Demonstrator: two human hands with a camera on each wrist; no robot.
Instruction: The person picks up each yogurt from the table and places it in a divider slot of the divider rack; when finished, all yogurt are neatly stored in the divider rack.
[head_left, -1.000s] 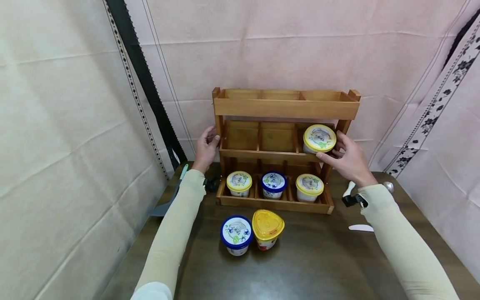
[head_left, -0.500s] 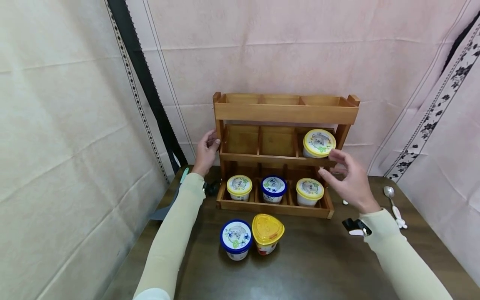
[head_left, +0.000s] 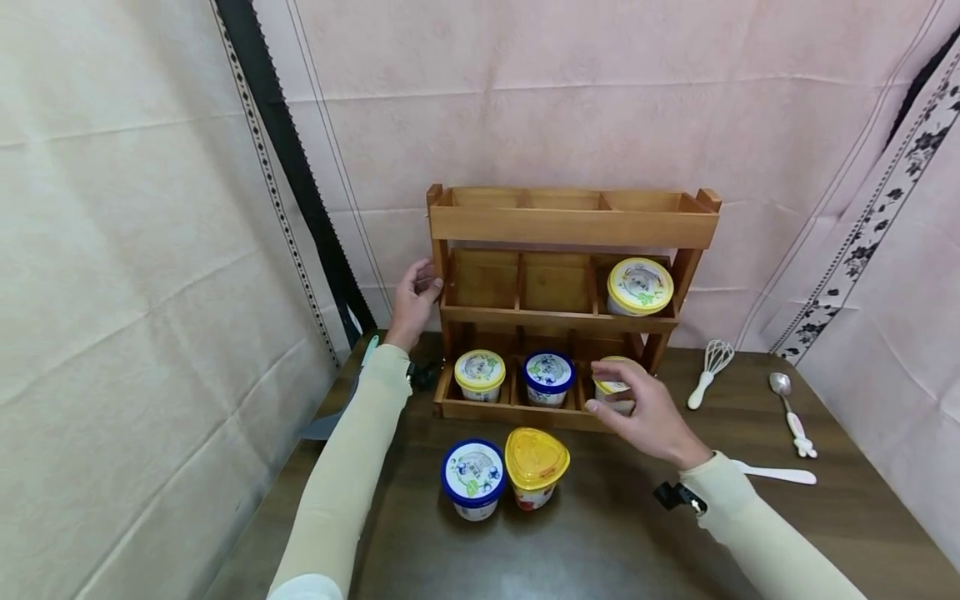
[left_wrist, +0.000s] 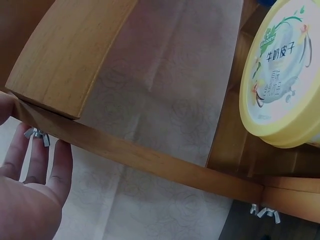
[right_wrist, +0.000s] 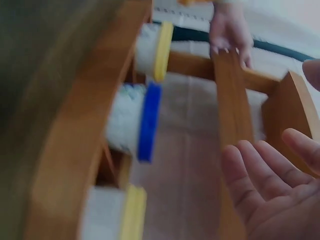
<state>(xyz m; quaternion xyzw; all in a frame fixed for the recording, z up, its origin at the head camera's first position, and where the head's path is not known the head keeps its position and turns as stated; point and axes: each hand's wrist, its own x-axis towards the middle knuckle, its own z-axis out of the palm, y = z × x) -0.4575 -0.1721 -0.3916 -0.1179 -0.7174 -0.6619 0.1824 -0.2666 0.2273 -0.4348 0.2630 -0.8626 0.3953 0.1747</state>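
A three-tier wooden rack (head_left: 573, 222) stands on the dark table. My left hand (head_left: 412, 305) is at its left upright, thumb on one side and fingers on the other beside a wing nut (left_wrist: 37, 135). My right hand (head_left: 651, 417) holds nothing, its fingers apart, in front of the bottom tier's right compartment. Behind it, partly hidden, is a yellow-lidded tub (head_left: 611, 386). Another yellow-lidded tub (head_left: 640, 286) sits in the middle tier's right compartment. The bottom tier also carries a yellow-lidded tub (head_left: 480, 375) at left and a blue-lidded tub (head_left: 549, 378) in the middle.
In front of the rack stand a blue-lidded tub (head_left: 473, 479) and a yellow cup (head_left: 536, 468), side by side. A whisk (head_left: 711, 372), a spoon (head_left: 792, 417) and a white knife (head_left: 780, 474) lie at right. A blue-grey tool (head_left: 324, 425) lies beyond my left forearm.
My right hand has let go of the tub in the middle tier and moved down and left, to before the bottom tier. The left hand stays at the rack's upright.
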